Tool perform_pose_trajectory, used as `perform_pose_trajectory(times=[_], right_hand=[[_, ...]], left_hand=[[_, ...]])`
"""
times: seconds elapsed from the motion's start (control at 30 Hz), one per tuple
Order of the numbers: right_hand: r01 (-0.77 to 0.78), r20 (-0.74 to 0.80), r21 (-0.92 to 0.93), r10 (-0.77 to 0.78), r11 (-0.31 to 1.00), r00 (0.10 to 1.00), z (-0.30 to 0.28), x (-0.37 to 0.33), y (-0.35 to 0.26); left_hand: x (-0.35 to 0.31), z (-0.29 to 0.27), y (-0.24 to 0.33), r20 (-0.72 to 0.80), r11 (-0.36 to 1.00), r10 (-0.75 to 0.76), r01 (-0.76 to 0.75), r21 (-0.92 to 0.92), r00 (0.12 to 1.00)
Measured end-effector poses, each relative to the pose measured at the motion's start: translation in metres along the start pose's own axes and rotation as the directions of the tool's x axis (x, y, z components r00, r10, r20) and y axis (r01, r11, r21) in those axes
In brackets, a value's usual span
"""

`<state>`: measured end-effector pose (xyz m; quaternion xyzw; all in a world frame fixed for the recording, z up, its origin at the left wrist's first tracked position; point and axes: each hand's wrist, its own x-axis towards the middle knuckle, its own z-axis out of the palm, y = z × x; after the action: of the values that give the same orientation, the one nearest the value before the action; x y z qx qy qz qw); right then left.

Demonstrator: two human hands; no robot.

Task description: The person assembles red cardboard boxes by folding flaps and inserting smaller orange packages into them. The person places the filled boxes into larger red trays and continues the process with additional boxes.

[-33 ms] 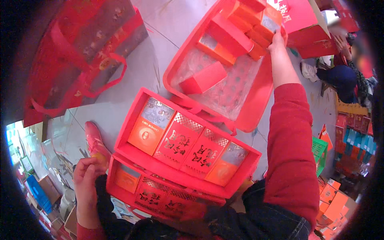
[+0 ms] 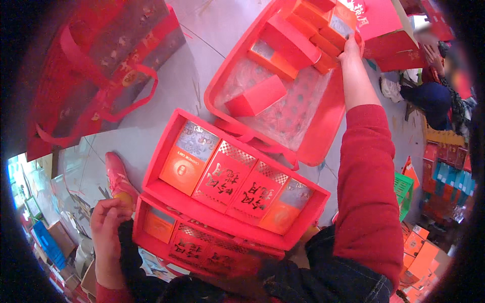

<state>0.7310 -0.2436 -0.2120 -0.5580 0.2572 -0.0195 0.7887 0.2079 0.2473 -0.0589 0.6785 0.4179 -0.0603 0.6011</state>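
At the upper right, my right hand (image 2: 351,49) closes on a small orange box with a silvery patterned panel (image 2: 342,24), at the edge of a red basket (image 2: 317,154). Other orange boxes and a long red box (image 2: 290,40) lie in the basket beside it; a red box (image 2: 256,96) lies tilted nearer me. My left hand (image 2: 107,222) hovers left of the trays, fingers curled; what they hold, if anything, is hidden. Between my arms, a red tray (image 2: 237,217) holds orange boxes at its ends and red boxes between. Below it is a similar filled tray (image 2: 202,247).
A large red gift bag with ribbon handles (image 2: 108,76) stands at upper left. A red carton (image 2: 389,30) is beyond my right hand, near another person (image 2: 432,103). A green crate (image 2: 403,192) and stacked orange boxes (image 2: 419,252) sit at right. A pink shoe (image 2: 118,171) shows at left.
My left hand has shifted slightly left. My right hand has barely moved and stays at the same orange box. The tray and basket look nearly unchanged, with a small shift left.
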Motion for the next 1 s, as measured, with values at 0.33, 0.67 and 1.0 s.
perform_pose_trajectory(times=[0.33, 0.67, 1.0], right_hand=[[-0.076, 0.034, 0.009, 0.076, 0.997, 0.997, 0.026, -0.057, 0.013], [-0.135, 0.048, 0.136, 0.129, 0.982, 0.990, 0.044, -0.081, 0.026], [-0.258, 0.541, 0.187, 0.120, 0.948, 0.832, -0.088, -0.278, -0.026]], left_hand=[[-0.009, -0.005, -0.001, 0.104, 0.994, -0.012, 0.023, -0.106, 0.995], [-0.024, 0.003, 0.008, 0.101, 0.992, -0.037, 0.049, -0.116, 0.994], [-0.063, 0.027, 0.022, 0.362, 0.982, 0.146, -0.090, -0.166, 0.921]])
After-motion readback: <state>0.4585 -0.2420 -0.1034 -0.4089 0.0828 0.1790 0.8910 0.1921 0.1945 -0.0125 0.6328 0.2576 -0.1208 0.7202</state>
